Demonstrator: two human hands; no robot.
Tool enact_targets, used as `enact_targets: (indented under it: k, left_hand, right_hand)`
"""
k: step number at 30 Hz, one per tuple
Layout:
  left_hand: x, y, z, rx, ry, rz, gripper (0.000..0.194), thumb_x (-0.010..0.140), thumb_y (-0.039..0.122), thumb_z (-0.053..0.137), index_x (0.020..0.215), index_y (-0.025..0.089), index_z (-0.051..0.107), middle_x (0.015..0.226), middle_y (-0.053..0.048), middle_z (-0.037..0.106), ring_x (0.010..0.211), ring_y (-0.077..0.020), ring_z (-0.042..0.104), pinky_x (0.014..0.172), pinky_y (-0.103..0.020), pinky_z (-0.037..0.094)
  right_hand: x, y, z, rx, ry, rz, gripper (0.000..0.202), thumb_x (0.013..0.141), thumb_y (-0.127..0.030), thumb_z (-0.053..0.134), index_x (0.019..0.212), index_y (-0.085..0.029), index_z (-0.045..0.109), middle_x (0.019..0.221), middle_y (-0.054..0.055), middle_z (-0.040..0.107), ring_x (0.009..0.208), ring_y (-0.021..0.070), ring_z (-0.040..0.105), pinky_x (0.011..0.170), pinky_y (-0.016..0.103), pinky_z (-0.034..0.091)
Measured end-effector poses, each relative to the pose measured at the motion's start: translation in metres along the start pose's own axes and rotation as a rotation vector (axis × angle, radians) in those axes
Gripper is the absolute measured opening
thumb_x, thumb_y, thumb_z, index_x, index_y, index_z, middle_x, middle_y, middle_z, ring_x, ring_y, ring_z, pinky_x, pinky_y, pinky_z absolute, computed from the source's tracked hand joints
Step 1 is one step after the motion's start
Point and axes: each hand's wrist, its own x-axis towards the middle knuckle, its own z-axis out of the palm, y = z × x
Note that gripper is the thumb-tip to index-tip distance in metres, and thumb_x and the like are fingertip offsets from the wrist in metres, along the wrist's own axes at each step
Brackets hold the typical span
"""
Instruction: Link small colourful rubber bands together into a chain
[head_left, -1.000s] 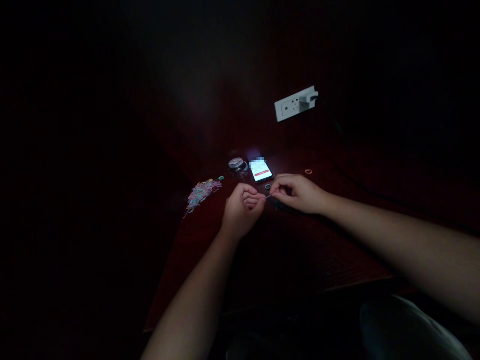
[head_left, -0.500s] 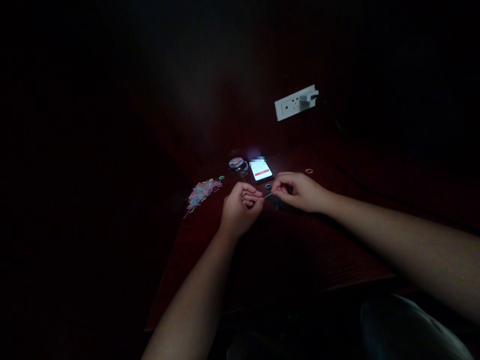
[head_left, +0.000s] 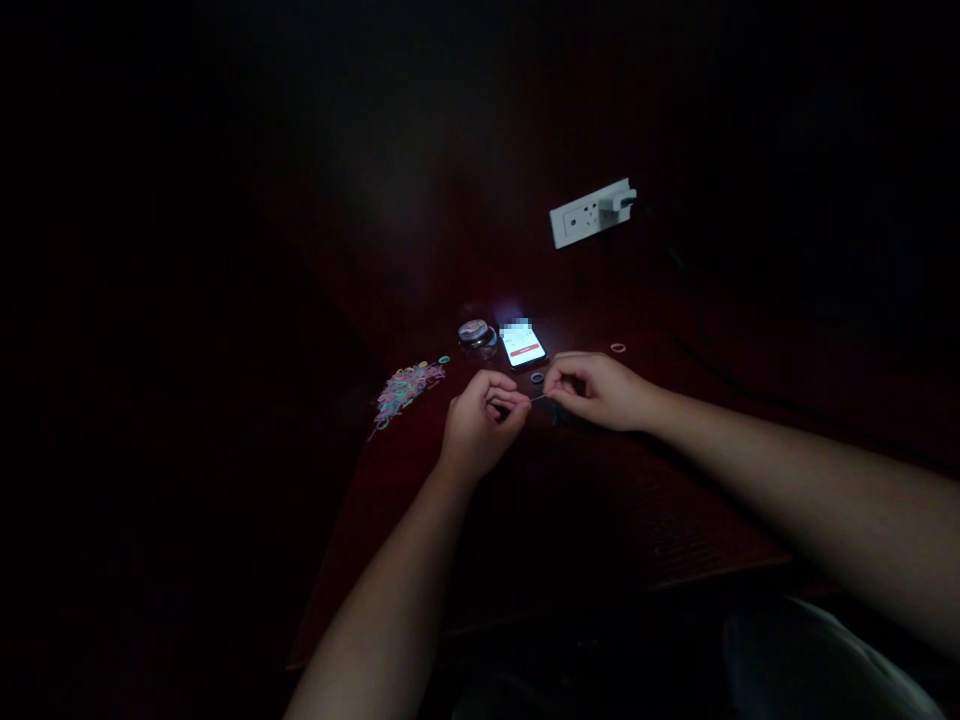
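Note:
Between my two hands a thin, pale elastic band [head_left: 538, 398] is stretched, one end pinched by each hand. My left hand [head_left: 484, 420] is closed, thumb and forefinger pressed together on its end. My right hand [head_left: 596, 388] pinches the other end, fingers curled. Just beyond the fingertips a grey-blue band [head_left: 537, 378] lies on the dark red table [head_left: 405, 500]. An orange band [head_left: 618, 348] lies past my right hand. To the left of my left hand spreads a heap of coloured elastic bands [head_left: 405, 392], with a green band [head_left: 444, 359] at its far edge. Something small and dark under my right hand is unclear.
A lit phone [head_left: 523, 345] lies just behind my hands. Beside it stands a small clear jar [head_left: 477, 338] with a lid. On the wall is a white socket [head_left: 585, 217] with a plug in it. A dark cable runs along the right. The room is very dim.
The view has shifted slightly, so everything sits a little lower. Both hands keep their pinch on the band, and the visible span between them looks slightly shorter.

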Motion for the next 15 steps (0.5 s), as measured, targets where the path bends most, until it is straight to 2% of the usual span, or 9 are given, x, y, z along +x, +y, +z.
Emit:
enact_targets:
  k: [8,12,15]
  left_hand:
    - [0.002,-0.007,-0.004,-0.007,0.060,0.020,0.022,0.074,0.019,0.067,0.093,0.019,0.055,0.081,-0.003,0.068,0.067,-0.0097,0.062,0.056,-0.020,0.040]
    - [-0.001,0.000,-0.001,-0.018,-0.018,0.011,0.030,0.071,0.021,0.072,0.097,0.019,0.058,0.089,-0.005,0.070,0.073,-0.0114,0.063,0.058,-0.021,0.042]
    - [-0.002,0.004,0.002,0.007,-0.099,0.034,0.026,0.073,0.020,0.069,0.097,0.019,0.060,0.083,-0.003,0.070,0.069,-0.0108,0.062,0.057,-0.021,0.042]
  right_hand:
    - [0.000,0.005,-0.004,0.009,0.064,0.002,0.006,0.080,-0.019,0.057,0.078,-0.015,0.062,0.072,0.002,0.056,0.060,0.0105,0.048,0.054,0.023,0.038]
    - [0.000,0.003,-0.001,-0.003,0.020,0.011,0.008,0.081,-0.021,0.056,0.078,-0.015,0.061,0.069,0.001,0.053,0.058,0.0099,0.047,0.053,0.023,0.037]
    - [0.001,0.000,0.000,0.002,-0.031,0.025,0.009,0.082,-0.022,0.056,0.080,-0.015,0.061,0.068,0.000,0.053,0.058,0.0097,0.047,0.053,0.023,0.036]
